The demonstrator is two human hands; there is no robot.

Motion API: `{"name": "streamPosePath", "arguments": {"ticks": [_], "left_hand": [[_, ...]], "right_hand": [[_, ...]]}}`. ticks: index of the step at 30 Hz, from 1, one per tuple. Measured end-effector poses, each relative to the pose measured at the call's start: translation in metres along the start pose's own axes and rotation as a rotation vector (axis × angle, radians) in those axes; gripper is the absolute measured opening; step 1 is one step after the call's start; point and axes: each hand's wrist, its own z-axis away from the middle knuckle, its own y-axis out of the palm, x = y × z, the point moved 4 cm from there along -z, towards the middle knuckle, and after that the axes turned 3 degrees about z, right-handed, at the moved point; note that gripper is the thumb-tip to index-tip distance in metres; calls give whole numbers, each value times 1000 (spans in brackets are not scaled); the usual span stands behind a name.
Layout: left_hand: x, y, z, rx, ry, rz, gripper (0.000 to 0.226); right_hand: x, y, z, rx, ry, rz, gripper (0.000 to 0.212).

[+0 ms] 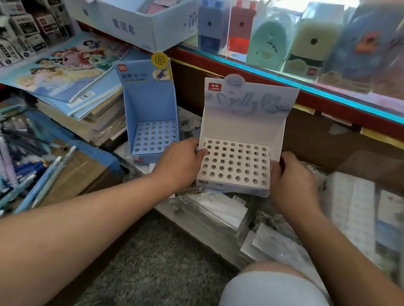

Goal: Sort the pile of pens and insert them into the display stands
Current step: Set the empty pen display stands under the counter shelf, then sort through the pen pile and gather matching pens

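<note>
**A:** Item one?

**B:** White display stand (243, 127), cardboard, with a red brand label at the top left of its upright back card. The grid of round holes in its base faces the camera. It sits centre frame, over wrapped packets (214, 212); I cannot tell whether it rests on them or is lifted.

**A:** Hands?

**B:** Both are clamped on item one, set apart by its width. The left hand (179, 161) grips the left side, thumb over the edge onto the hole plate. The right hand (291, 180) grips the right wall, fingers curled against it.

**A:** Item two?

**B:** Blue display stand (148, 104), narrower, with a yellow round badge on its header. It stands just beside item one on the left, tilted back, near the left hand but apart from it.

**A:** Stock for sorting?

**B:** Pile of pens (6, 163), far left, well apart from both stands. The barrels are light blue, lilac and dark blue, lying crossed in a loose heap.

**A:** Surroundings?

**B:** Stack of books (76, 93) behind the blue stand, illustrated covers uppermost. Boxed pencil sharpeners (211, 25), in a row on the glass-topped counter (304, 89) behind. Grey carpet (158, 261) below. One knee (279, 302), in pale fabric, at lower right.
</note>
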Motion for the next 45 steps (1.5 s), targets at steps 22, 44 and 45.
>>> {"name": "streamPosePath", "arguments": {"ticks": [22, 44, 45], "left_hand": [[17, -72, 14, -68, -45, -134, 25], [214, -279, 210, -421, -537, -104, 47], [217, -282, 222, -431, -555, -86, 48]], "right_hand": [[90, 4, 25, 232, -485, 43, 15], [356, 168, 103, 572, -1028, -157, 54], [362, 167, 112, 579, -1032, -169, 52]]}}
